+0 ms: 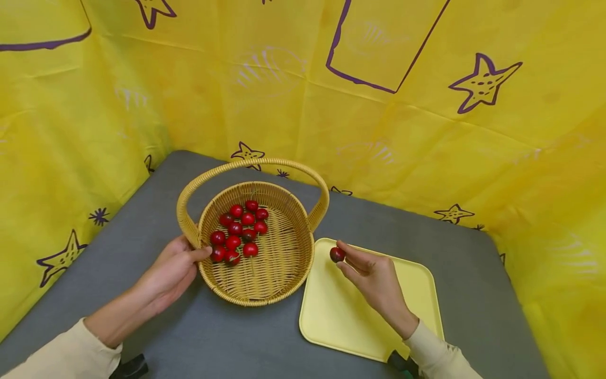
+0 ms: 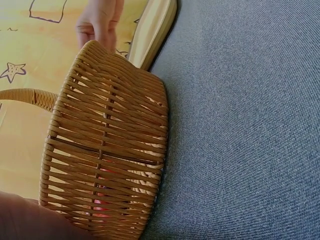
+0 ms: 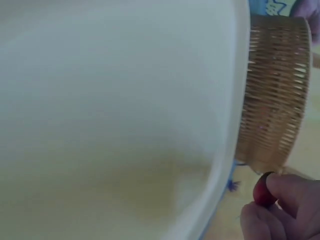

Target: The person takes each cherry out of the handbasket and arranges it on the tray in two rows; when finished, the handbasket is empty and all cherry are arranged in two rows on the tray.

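Note:
A round woven basket point(image 1: 279, 295) with a tall arched handle stands on the grey table. Several red cherries point(image 1: 235, 228) with stems lie in it, mostly on its left side. My left hand point(image 1: 172, 266) grips the basket's left rim near the foot of the handle, thumb over the edge. Over the left part of a pale yellow tray point(image 1: 331, 316), my right hand point(image 1: 376, 279) pinches one dark red cherry point(image 1: 337, 255) between thumb and fingers. In the right wrist view that cherry point(image 3: 264, 190) shows at the fingertips, beside the basket point(image 3: 275, 90).
The tray lies right of the basket, close against its side. Behind the grey table point(image 1: 227, 337) and along its sides hangs a yellow cloth point(image 1: 284, 105) printed with starfish and fish bones. The arched handle point(image 1: 255, 161) rises above the basket's far side.

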`<state>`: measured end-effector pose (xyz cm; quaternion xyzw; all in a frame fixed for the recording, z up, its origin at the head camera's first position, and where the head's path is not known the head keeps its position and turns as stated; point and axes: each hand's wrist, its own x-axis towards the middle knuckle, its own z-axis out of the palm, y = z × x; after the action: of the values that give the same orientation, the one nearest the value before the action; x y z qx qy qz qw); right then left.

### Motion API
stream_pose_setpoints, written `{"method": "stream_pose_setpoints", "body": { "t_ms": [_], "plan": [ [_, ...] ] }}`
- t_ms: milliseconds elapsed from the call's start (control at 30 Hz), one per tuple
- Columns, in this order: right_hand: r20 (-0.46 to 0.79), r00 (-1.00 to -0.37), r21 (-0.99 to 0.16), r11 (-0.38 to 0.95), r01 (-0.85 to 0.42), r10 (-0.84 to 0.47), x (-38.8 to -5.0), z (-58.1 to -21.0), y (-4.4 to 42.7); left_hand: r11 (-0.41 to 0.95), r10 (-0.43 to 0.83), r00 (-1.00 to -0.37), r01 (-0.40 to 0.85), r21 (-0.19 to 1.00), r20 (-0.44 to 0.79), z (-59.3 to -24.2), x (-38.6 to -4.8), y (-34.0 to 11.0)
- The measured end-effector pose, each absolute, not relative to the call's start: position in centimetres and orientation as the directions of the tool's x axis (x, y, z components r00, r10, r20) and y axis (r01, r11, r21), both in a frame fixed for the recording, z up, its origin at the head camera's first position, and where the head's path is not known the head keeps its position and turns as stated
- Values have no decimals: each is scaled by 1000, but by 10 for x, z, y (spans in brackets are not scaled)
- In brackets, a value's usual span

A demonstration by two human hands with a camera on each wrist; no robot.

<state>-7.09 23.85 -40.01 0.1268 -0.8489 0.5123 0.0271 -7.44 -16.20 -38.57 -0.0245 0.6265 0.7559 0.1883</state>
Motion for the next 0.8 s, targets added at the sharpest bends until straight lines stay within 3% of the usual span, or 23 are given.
{"method": "stream_pose_setpoints", "body": {
  "t_ms": [233,800],
  "plan": [
    [121,-961,-854,467,-229,-249,-76,-415,233,-142,256,-926,-321,936,-279,-386,-74,-162],
    [124,-943,-766,575,-289,-308,-91,-425,227,-128,251,-926,-321,938,-282,-386,-74,-163]
  ]
}}
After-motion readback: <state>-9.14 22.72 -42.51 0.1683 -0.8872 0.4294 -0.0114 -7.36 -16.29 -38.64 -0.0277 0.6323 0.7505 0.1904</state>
